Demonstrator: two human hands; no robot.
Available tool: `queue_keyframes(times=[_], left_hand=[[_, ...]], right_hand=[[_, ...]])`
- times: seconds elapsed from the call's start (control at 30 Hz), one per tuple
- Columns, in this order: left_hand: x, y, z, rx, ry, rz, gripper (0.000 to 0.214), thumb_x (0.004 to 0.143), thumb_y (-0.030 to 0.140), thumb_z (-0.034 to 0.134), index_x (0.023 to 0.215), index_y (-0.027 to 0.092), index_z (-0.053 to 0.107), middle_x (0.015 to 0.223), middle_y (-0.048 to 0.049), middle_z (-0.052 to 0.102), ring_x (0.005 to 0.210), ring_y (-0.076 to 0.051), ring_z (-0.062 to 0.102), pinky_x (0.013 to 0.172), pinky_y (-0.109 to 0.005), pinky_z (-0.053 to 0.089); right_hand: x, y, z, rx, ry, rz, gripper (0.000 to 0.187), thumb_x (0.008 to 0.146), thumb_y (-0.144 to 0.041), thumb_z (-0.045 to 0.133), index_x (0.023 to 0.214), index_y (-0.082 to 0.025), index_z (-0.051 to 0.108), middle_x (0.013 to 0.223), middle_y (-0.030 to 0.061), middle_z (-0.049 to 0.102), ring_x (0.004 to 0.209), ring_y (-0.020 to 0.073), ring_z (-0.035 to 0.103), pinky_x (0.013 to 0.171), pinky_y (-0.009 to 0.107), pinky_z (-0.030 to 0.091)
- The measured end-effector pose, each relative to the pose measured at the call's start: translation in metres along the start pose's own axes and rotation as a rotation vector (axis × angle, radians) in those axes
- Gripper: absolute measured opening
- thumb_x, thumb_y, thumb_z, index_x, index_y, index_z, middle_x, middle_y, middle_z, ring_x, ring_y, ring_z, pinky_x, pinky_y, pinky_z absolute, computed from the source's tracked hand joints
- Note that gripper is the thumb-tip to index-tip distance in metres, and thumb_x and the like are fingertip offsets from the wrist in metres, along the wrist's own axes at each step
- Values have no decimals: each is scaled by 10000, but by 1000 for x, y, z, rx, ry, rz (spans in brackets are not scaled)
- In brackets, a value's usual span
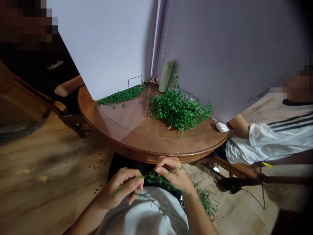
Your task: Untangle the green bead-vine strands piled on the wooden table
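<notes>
While the left hand (127, 184) pinches a green sprig (151, 178) by its stem, in the head view the sprig's long axis runs crosswise from those fingertips, sloping slightly down toward the right hand (172, 171). That hand is nearer the leafy stretch, thumb and forefinger drawn close above it; whether they grip a leaf, I cannot tell. The leafy heap (177, 111) lies beyond, on the table (117, 130). Pale lettering (55, 65) on a black shirt (31, 70) is too blurred to read.
</notes>
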State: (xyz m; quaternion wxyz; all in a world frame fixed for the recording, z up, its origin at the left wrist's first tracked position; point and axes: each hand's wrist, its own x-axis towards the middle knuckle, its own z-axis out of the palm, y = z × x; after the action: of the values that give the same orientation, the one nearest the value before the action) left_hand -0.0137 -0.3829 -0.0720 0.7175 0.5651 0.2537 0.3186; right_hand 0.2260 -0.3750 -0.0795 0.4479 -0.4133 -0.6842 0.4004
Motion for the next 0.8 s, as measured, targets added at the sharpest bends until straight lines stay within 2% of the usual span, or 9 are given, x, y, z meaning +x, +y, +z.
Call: queue_keyframes(times=[0.07,0.17,0.23,0.3,0.4,0.47,0.57,0.67,0.8], left_hand=[[-13,-4,-2,-52,1,54,528,950,589,573,647,157,606,486,19,453,348,-55,381,401,-206,234],[-32,-10,-11,-106,159,105,421,905,559,652,703,192,683,468,9,474,353,-90,404,402,-228,264],[-36,-11,-19,-91,213,88,364,888,524,687,718,202,707,492,-4,505,363,-100,418,397,-236,275],[-33,-8,-25,-78,173,63,400,903,521,668,670,196,688,502,-11,506,370,-95,410,398,-240,278],[-21,-2,-27,-90,113,82,437,929,525,631,637,200,653,453,10,436,389,-97,387,428,-245,292],[-14,-2,-24,-104,111,106,422,939,513,624,647,209,643,432,26,404,401,-97,379,470,-254,323],[-10,-5,-22,-86,108,93,425,953,502,613,645,209,635,448,26,424,427,-101,407,540,-279,382],[-9,-8,-21,-64,124,74,430,942,510,627,644,201,642,461,20,421,453,-111,430,541,-279,385],[-8,-6,-18,-50,139,43,442,936,522,632,661,176,640,488,19,443,401,-83,397,466,-246,308]], right_hand=[[-8,10,-6,-22,124,33,269,928,-347,685,725,-171,680,653,-1,658,605,119,584,618,228,453],[-27,32,-20,-48,367,94,230,932,-358,674,802,-172,710,698,17,690,639,144,627,620,244,484],[-45,49,-31,-62,544,130,209,910,-377,697,921,-172,736,755,33,716,675,166,653,629,265,509],[-66,68,-43,-80,736,155,269,891,-405,713,1015,-168,736,779,37,717,678,166,645,641,282,517],[-96,99,-58,-119,1052,170,387,939,-492,623,1111,-152,691,800,30,695,637,131,587,633,285,499],[-112,119,-66,-160,1207,184,444,934,-557,606,1063,-137,671,775,18,670,578,105,540,573,264,471],[-126,136,-75,-245,1353,196,447,928,-589,614,943,-143,642,741,-10,628,534,81,510,518,232,446],[-126,126,-81,-347,1475,160,461,911,-603,619,959,-145,630,769,14,626,567,108,528,550,276,477],[-97,73,-86,-471,1629,15,494,931,-603,578,1218,-203,536,929,77,611,739,207,601,713,421,544]])
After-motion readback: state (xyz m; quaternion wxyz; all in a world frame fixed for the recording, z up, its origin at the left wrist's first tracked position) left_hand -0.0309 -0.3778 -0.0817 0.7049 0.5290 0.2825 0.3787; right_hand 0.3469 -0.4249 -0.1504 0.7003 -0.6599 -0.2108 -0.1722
